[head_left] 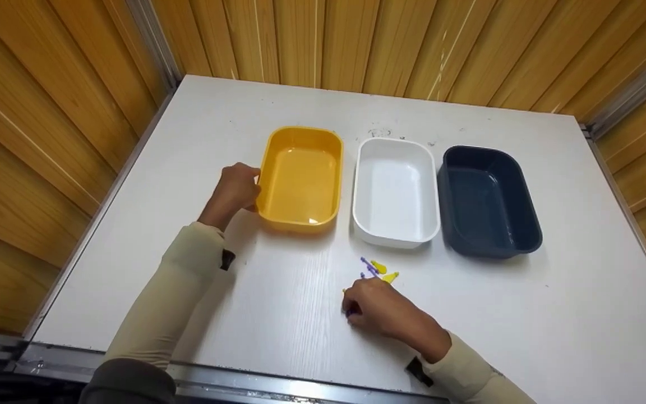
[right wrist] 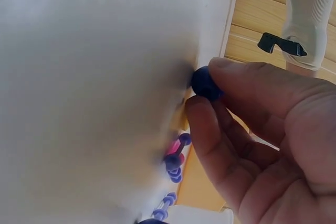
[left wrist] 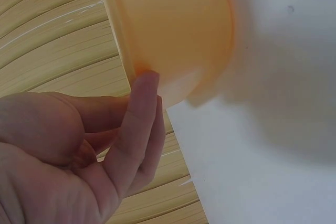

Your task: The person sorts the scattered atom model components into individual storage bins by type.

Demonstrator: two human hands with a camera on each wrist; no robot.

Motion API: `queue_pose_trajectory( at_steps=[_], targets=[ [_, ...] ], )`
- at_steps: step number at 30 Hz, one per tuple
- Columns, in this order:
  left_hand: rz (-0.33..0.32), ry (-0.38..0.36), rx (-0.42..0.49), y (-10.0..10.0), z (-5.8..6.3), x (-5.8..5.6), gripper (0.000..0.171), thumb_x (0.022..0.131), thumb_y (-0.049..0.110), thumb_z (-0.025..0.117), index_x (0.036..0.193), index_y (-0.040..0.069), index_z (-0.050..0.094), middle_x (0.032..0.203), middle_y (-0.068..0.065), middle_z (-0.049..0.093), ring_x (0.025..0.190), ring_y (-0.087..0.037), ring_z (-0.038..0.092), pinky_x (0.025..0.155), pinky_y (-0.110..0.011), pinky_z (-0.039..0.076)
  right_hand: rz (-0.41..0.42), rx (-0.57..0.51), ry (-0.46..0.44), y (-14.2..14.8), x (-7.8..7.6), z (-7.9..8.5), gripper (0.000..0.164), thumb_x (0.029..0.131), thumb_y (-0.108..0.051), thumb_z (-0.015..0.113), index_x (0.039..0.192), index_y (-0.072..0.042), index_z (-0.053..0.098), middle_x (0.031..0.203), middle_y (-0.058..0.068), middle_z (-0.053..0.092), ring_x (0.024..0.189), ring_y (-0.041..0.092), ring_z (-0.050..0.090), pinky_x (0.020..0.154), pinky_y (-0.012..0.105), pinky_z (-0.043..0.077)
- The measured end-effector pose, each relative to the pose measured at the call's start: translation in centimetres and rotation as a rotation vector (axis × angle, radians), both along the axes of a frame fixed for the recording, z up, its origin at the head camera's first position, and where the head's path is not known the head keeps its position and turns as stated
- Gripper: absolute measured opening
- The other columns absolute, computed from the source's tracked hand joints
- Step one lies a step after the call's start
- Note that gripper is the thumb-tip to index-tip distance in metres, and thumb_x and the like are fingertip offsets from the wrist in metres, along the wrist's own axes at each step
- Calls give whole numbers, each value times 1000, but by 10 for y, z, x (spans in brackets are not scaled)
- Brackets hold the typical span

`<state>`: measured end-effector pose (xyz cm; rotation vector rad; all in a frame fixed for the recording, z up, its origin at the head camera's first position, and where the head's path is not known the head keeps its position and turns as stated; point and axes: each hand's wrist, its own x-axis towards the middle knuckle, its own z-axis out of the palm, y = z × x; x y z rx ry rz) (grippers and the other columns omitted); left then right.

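At the left side of the yellow plastic box, my left hand pinches the rim. The left wrist view shows fingertips against the box's outer wall. My right hand is low over the table, with a small dark blue ball pinched between thumb and forefinger. Just beyond it lie small purple sticks with knobbed ends and yellow pieces, partly hidden by the hand. A bit of pink shows among them in the right wrist view.
A white box stands right of the yellow one, and a dark blue box stands beside it. All rest on a white table with wood-panelled walls at the back and sides.
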<state>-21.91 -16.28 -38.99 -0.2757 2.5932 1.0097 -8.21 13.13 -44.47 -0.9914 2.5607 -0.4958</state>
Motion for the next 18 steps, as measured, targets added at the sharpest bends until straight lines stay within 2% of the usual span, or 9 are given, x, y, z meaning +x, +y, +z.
queue_pose_trajectory(
  at_steps=[4,8,14,18],
  targets=[
    [26,-35,18,1,1,0,34,92,-1,52,124,9,62,112,-11,64,89,-21,64,73,-29,59,3,-5,5,-1,-2,2,10,77,-8,75,86,-13,74,83,-3,67,77,7,58,70,24,51],
    [50,-59,21,3,2,-1,35,93,-1,53,125,9,61,110,-10,64,87,-22,63,74,-29,59,0,-53,48,-1,-5,5,11,77,-4,71,84,-11,74,81,-3,68,77,8,59,70,23,51],
    [52,-48,12,3,2,-1,35,92,-2,53,124,8,61,111,-11,63,87,-22,63,72,-28,59,-12,-141,154,-4,-13,11,17,75,1,65,82,-11,75,79,-3,69,77,9,61,73,26,53],
    [19,-12,-1,1,0,0,34,92,-1,53,123,8,62,109,-12,65,88,-22,65,71,-28,59,-47,-174,162,-6,-21,16,18,74,0,65,84,-11,74,81,-2,69,75,9,59,71,25,51]
  ],
)
